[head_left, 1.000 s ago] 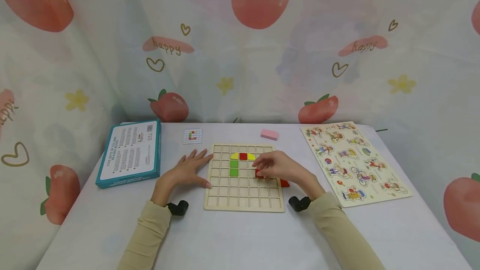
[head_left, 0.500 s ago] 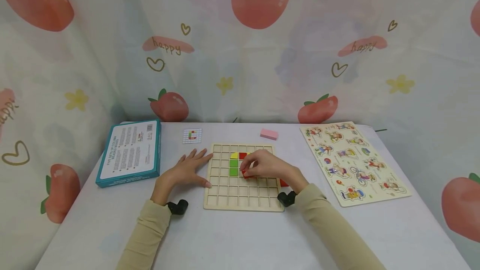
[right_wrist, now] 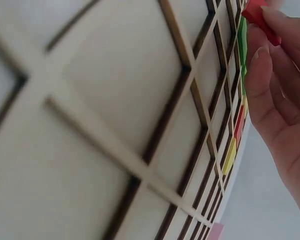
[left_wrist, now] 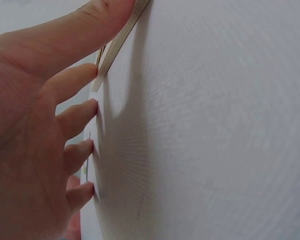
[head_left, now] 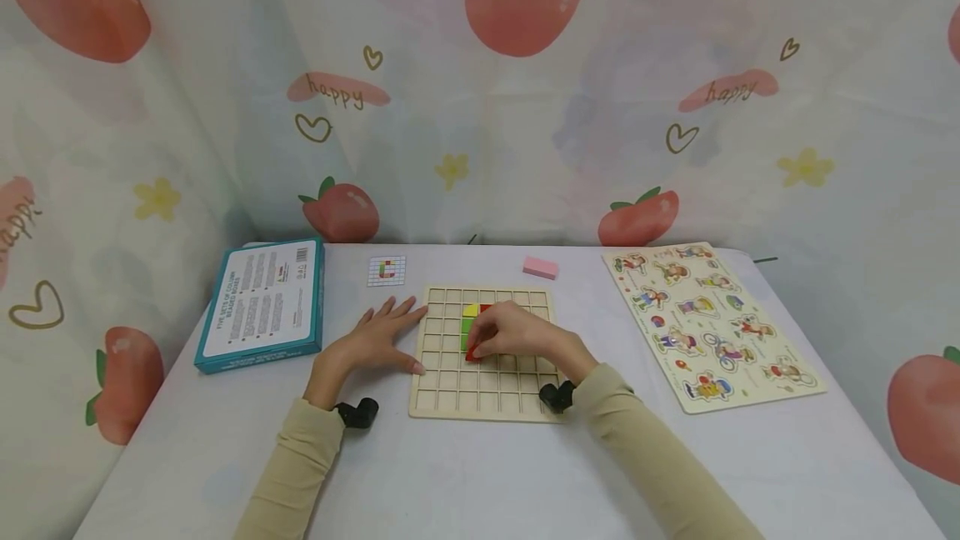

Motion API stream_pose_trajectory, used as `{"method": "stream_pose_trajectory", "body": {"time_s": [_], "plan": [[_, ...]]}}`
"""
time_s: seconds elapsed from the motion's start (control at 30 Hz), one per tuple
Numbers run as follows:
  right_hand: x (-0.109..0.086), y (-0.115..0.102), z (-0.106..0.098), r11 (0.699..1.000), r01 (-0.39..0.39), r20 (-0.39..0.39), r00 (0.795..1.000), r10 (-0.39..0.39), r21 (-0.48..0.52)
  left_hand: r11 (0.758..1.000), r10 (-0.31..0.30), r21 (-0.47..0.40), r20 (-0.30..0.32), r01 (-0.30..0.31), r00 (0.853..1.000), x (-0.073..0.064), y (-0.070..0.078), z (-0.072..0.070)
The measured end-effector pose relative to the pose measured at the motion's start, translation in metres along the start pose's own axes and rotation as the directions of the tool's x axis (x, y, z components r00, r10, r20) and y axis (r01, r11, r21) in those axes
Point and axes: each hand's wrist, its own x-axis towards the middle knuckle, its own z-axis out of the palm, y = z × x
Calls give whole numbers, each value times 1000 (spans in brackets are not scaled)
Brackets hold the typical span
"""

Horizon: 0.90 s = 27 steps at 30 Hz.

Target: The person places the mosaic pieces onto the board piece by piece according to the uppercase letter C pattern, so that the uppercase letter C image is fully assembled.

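Observation:
A wooden grid board (head_left: 487, 402) lies mid-table. My right hand (head_left: 517, 332) is over it and pinches a small red block (right_wrist: 262, 21) between thumb and fingers, just below the green blocks (head_left: 466, 335). Whether the red block is seated in a square, I cannot tell. A yellow rounded block (head_left: 471, 311) and another red block (head_left: 486, 307) sit in the row above the green. The right wrist view also shows a yellow block (right_wrist: 230, 156) that my right hand hides from the head camera. My left hand (head_left: 375, 342) rests with spread fingers, thumb and index at the board's left edge.
A small pattern card (head_left: 386, 271) and a pink block (head_left: 541, 267) lie behind the board. At the left stands a blue-edged box (head_left: 262, 302). A picture puzzle board (head_left: 738, 357) lies at the right. A printed curtain hangs behind the table.
My right hand has moved left across the board with the red block, from right of the coloured blocks to below the green ones. The left hand has stayed in place.

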Motion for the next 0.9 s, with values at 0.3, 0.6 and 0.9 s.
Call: {"method": "stream_pose_trajectory", "body": {"time_s": [0.3,0.6,0.9], "plan": [[6,-3,7,997,-13,25,1000,15,-77,1000,-4,1,4,4,1000,1,1,0],[6,-3,8,997,-20,33,999,23,-74,1000,-11,-7,0,11,1000,0,2,-1],[4,-5,10,998,-37,47,998,40,-60,1000,-12,-7,5,12,1000,-1,2,-1]]}}
